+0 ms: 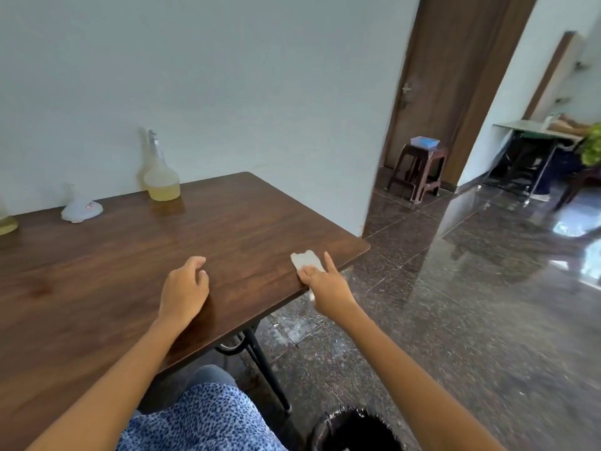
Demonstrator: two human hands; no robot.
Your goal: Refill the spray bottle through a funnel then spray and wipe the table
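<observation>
A clear spray bottle with yellowish liquid in its lower part stands upright at the back of the brown wooden table, by the wall. A white funnel lies upside down to its left. My right hand presses a small white cloth onto the table near its right front edge, index finger stretched out. My left hand rests on the tabletop with fingers loosely curled, holding nothing.
A second container with yellow liquid shows at the left frame edge. A black bin stands on the floor below my right arm. A brown plastic stool stands by the door. The dark tiled floor lies to the right.
</observation>
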